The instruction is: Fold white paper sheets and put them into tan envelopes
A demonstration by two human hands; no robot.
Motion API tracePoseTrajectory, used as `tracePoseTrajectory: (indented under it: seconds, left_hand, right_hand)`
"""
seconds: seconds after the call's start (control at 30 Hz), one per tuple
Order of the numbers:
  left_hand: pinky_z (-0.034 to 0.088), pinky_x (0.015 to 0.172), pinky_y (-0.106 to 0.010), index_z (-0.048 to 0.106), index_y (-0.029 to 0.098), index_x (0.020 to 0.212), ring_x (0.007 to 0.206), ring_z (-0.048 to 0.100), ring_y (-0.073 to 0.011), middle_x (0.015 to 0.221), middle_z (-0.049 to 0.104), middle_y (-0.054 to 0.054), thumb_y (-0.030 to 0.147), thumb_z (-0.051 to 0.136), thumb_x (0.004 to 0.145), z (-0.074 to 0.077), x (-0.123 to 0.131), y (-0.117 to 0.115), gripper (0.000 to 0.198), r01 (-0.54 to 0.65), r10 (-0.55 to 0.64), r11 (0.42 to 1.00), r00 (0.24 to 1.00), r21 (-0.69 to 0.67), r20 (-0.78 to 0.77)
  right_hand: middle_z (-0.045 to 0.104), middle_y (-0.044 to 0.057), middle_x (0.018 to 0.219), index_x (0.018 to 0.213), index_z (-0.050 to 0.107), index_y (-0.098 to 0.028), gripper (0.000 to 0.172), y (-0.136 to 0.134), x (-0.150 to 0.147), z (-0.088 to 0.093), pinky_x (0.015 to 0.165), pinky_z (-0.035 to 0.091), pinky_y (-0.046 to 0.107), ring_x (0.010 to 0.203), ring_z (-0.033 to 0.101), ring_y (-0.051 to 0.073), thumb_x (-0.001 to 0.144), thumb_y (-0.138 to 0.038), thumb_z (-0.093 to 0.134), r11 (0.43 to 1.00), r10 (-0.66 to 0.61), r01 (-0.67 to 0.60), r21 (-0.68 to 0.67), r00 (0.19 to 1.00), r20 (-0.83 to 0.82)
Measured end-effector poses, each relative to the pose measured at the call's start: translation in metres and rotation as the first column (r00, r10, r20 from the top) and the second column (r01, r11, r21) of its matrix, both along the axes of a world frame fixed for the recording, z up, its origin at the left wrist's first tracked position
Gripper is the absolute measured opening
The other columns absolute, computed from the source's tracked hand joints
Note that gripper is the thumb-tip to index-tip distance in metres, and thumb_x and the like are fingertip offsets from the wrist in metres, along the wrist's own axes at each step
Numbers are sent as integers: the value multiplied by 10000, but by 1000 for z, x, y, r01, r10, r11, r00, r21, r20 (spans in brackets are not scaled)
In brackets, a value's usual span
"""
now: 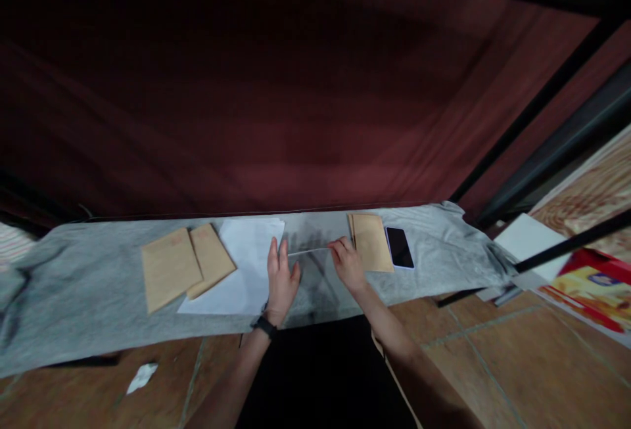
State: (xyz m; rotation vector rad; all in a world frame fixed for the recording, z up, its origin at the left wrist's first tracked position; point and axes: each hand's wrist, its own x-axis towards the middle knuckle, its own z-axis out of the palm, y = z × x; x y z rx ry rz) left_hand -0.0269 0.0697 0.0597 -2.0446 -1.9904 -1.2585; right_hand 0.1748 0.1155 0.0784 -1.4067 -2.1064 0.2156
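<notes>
A thin white folded-looking sheet of paper [309, 251] is seen almost edge-on, held above the grey cloth between my hands. My right hand [348, 265] pinches its right end between thumb and fingers. At the paper's left end, my left hand [280, 281] has its fingers stretched out and thumb apart; the fingers seem to touch the edge. A black band circles my left wrist. Left of that hand lie white paper sheets [249, 265], partly covered by brown envelopes [170, 265]. More brown envelopes [373, 243] lie just beyond my right hand.
A grey cloth [98, 284] covers the narrow table. A phone [399, 247] lies right of the envelopes. Dark red fabric [296, 120] hangs behind. A red and yellow box [596, 291] stands at the right, beside black metal bars. A crumpled white scrap [142, 377] is on the tiled floor.
</notes>
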Motion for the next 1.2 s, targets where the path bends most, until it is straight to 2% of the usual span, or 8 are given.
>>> tracePoseTrajectory:
  seconds: [0.13, 0.3, 0.37, 0.47, 0.7, 0.8, 0.97, 1.2]
  left_hand:
    - [312, 1198, -497, 422, 212, 1438, 1487, 270, -264, 1627, 258, -95, 169, 474, 903, 9, 1, -3, 538, 33, -33, 999, 998, 9, -46]
    - [324, 1198, -464, 547, 204, 1349, 1461, 336, -236, 1529, 460, -66, 115, 448, 885, -24, -2, -19, 482, 197, -237, 964, 943, -180, -235]
    - [314, 1204, -444, 582, 205, 1323, 1438, 381, -216, 1489, 518, -50, 92, 416, 894, -37, -1, -24, 474, 272, -368, 913, 871, -304, -326]
    - [336, 1191, -409, 551, 166, 1369, 1403, 437, -196, 1486, 520, -74, 65, 368, 904, -47, 1, -25, 510, 256, -414, 882, 824, -396, -387]
    - [323, 1189, -400, 451, 119, 1452, 1445, 367, -214, 1537, 443, -117, 56, 339, 889, -47, 5, -25, 577, 212, -414, 877, 789, -430, -454]
    - [323, 1187, -414, 417, 105, 1471, 1463, 330, -223, 1546, 421, -139, 104, 328, 916, -54, 8, -29, 562, 195, -380, 894, 806, -403, -454]
    - [348, 1181, -429, 388, 100, 1489, 1464, 327, -228, 1546, 417, -150, 134, 343, 928, -65, 11, -31, 563, 205, -348, 914, 841, -350, -415]
    - [332, 1189, -434, 403, 99, 1481, 1466, 322, -218, 1549, 414, -143, 108, 308, 930, -55, 14, -24, 558, 206, -356, 893, 867, -400, -348]
  right_hand:
    - [619, 77, 1111, 1167, 673, -239, 331, -22, 13, -7, 953, 475, 352, 1034, 587, 220, 1016, -172, 387, 998, -12, 6, 66, 996, 89]
    - [639, 75, 1076, 1116, 682, -234, 286, -55, 23, -43, 965, 462, 353, 1030, 569, 223, 954, -90, 496, 996, 68, -79, 33, 966, 249]
    - [645, 77, 1073, 1116, 680, -231, 280, -66, 23, -56, 962, 467, 354, 1031, 570, 225, 941, -84, 519, 994, 100, -107, 18, 965, 244]
    - [652, 81, 1081, 1143, 669, -217, 307, -74, 23, -67, 956, 480, 365, 1037, 577, 226, 924, -64, 517, 994, 108, -111, 6, 978, 176]
    - [660, 84, 1219, 1134, 684, -194, 314, -64, 16, -64, 1045, 455, 391, 1157, 580, 217, 901, -105, 493, 999, 44, -44, -10, 998, -36]
    - [568, 103, 1405, 1293, 617, -179, 369, -62, 6, -67, 1114, 390, 423, 1303, 502, 236, 956, -184, 469, 1000, -1, 0, 17, 999, 44]
    - [471, 186, 1492, 1402, 532, -118, 456, -59, -9, -80, 1127, 339, 493, 1391, 409, 312, 985, -298, 499, 969, -248, 245, 42, 954, 169]
    - [485, 157, 1491, 1368, 567, -152, 407, -41, -10, -62, 1164, 271, 510, 1389, 422, 281, 993, -250, 442, 973, -220, 229, -35, 959, 180]
